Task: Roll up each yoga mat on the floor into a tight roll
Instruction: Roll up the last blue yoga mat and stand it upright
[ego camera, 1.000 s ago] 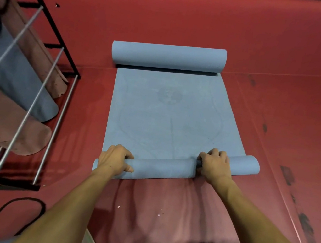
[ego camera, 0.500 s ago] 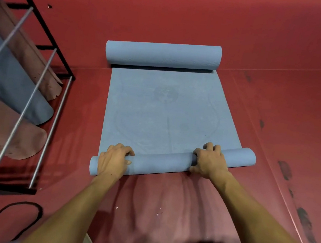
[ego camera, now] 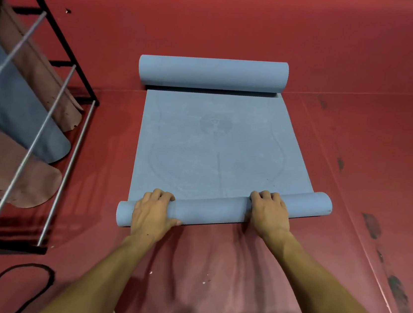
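At far left a rack (ego camera: 53,77) of black frame and silver rods stood on the red floor (ego camera: 368,59), with pink and blue mats (ego camera: 16,107) lying on it. A black loop (ego camera: 17,286) lay on the floor in front of the rack.

Your blue mat (ego camera: 213,152) lay flat mid-floor, its far end curled into a thick roll (ego camera: 213,72) and its near end wound into a thinner roll (ego camera: 219,208) that ran slightly askew, the right end farther from you.

Your left hand (ego camera: 151,212) grasped the near roll close to its left end, fingers curled over the top and thumb along the near side. Your right hand (ego camera: 268,213) grasped the same roll right of centre, fingers wrapped over it; a short stretch of roll stuck out beyond that hand. Dark scuffs (ego camera: 371,226) marked the floor at far right.
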